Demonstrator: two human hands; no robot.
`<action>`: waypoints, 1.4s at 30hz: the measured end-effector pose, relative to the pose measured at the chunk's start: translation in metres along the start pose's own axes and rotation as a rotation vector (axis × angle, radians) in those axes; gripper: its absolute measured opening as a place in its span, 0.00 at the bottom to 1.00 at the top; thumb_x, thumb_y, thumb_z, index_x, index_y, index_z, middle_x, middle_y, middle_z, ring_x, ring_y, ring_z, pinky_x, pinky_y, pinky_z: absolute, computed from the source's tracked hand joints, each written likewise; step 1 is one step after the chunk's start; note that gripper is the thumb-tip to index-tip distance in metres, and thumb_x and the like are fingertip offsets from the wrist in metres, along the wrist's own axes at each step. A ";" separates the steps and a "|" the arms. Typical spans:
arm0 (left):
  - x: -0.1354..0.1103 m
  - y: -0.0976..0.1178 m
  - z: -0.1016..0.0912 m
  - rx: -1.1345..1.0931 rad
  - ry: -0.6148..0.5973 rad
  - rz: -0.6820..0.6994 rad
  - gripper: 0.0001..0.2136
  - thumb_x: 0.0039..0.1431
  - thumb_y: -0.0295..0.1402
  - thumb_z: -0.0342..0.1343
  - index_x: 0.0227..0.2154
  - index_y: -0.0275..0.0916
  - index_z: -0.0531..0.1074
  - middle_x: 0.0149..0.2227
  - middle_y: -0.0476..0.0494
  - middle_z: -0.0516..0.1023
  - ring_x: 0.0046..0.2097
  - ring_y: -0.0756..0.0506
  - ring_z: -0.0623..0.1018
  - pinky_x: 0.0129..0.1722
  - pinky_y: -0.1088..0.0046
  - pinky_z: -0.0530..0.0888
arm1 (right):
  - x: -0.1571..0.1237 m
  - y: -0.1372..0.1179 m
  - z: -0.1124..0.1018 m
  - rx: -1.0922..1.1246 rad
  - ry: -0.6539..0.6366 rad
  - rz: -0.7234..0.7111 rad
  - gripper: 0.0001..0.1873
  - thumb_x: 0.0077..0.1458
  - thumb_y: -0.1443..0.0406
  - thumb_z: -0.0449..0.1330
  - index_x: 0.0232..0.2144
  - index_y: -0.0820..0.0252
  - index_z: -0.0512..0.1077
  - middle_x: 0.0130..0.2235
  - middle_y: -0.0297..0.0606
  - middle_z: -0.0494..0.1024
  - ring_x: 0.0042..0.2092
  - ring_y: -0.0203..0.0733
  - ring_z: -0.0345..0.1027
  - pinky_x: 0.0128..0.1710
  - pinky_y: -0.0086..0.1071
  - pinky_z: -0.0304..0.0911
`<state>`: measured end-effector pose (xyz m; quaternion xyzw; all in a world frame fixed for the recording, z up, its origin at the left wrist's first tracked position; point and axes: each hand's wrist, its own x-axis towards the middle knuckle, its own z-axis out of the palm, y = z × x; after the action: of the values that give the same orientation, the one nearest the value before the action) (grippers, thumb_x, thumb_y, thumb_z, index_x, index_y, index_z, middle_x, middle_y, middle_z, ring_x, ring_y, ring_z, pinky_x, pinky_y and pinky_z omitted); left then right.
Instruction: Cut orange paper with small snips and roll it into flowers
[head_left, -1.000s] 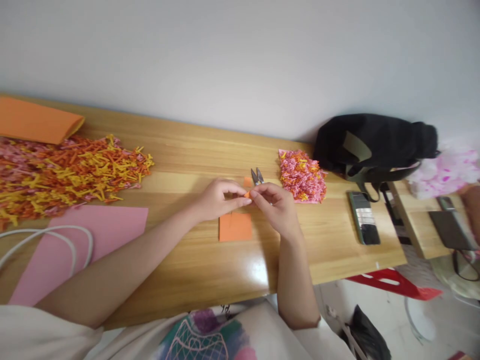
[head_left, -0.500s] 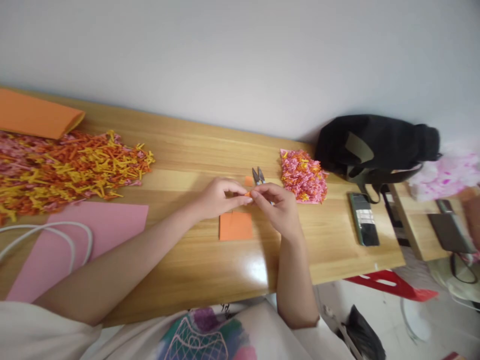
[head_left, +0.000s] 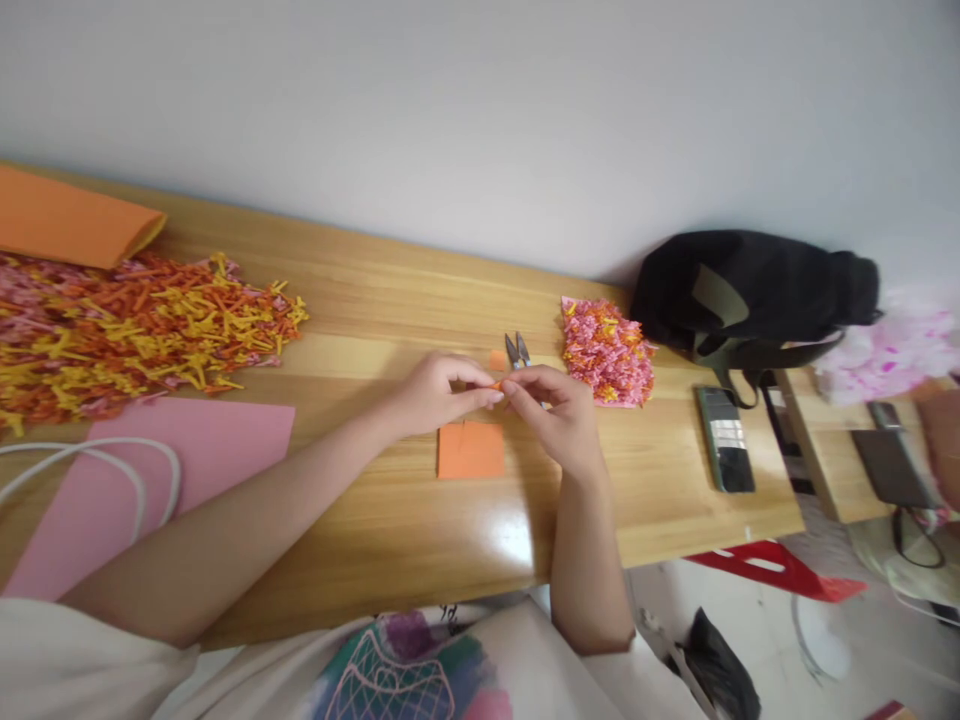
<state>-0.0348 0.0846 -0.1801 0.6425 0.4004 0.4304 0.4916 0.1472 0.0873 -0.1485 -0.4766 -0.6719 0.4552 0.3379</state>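
A small strip of orange paper (head_left: pixel 496 386) is pinched between the fingertips of both hands, above the wooden table. My left hand (head_left: pixel 441 393) closes on its left end, thumb against fingers. My right hand (head_left: pixel 553 408) holds the other end, its fingers covering part of it. Just below lies a stack of orange paper squares (head_left: pixel 471 452). Behind the right hand rest small scissors (head_left: pixel 517 349), blades pointing away and handles mostly hidden. Beside them is a little orange paper piece (head_left: pixel 497 360).
Left are a heap of twisted paper bits (head_left: pixel 172 330), folded orange paper (head_left: pixel 71 217), a pink sheet (head_left: pixel 217 450) and a white cable (head_left: pixel 176 470). Right are a pink square covered in paper bits (head_left: pixel 609 352), a black bag (head_left: pixel 750 285) and a phone (head_left: pixel 725 440). A wall stands behind.
Both hands stay in nearly the same place, still pinching the orange strip, with only slight finger movement. The view has shifted slightly.
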 end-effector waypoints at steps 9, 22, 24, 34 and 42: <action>0.000 0.001 -0.001 -0.001 0.001 -0.008 0.07 0.56 0.28 0.60 0.23 0.37 0.79 0.26 0.47 0.80 0.28 0.51 0.75 0.29 0.75 0.69 | -0.001 -0.001 0.001 -0.005 0.007 -0.014 0.09 0.55 0.58 0.63 0.30 0.58 0.78 0.28 0.35 0.80 0.26 0.36 0.71 0.27 0.29 0.66; 0.001 -0.002 -0.001 0.123 -0.012 0.015 0.10 0.56 0.37 0.63 0.23 0.38 0.77 0.24 0.48 0.78 0.29 0.48 0.75 0.30 0.73 0.70 | 0.001 0.000 -0.001 -0.072 0.017 -0.015 0.07 0.55 0.61 0.63 0.30 0.58 0.78 0.29 0.36 0.81 0.27 0.37 0.72 0.28 0.30 0.67; 0.001 -0.003 -0.001 0.127 -0.019 0.018 0.10 0.56 0.37 0.62 0.23 0.38 0.77 0.24 0.48 0.78 0.29 0.49 0.75 0.30 0.73 0.69 | 0.001 -0.001 -0.001 -0.078 0.009 -0.030 0.06 0.55 0.62 0.63 0.31 0.58 0.79 0.30 0.36 0.82 0.28 0.37 0.73 0.29 0.30 0.67; 0.001 -0.003 -0.001 0.110 -0.022 0.018 0.08 0.55 0.33 0.62 0.23 0.37 0.78 0.23 0.48 0.78 0.27 0.50 0.74 0.28 0.74 0.68 | 0.001 -0.001 -0.001 -0.093 -0.003 -0.052 0.07 0.55 0.61 0.63 0.31 0.57 0.80 0.31 0.38 0.83 0.29 0.38 0.74 0.30 0.31 0.68; 0.000 0.000 -0.001 0.086 -0.013 -0.018 0.08 0.55 0.32 0.61 0.22 0.37 0.77 0.23 0.49 0.77 0.27 0.50 0.73 0.28 0.75 0.68 | 0.000 -0.002 0.001 -0.059 -0.004 -0.024 0.08 0.55 0.61 0.63 0.30 0.57 0.79 0.30 0.37 0.82 0.28 0.37 0.72 0.29 0.30 0.67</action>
<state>-0.0354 0.0849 -0.1803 0.6621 0.4209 0.4044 0.4700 0.1459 0.0866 -0.1467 -0.4772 -0.6915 0.4321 0.3276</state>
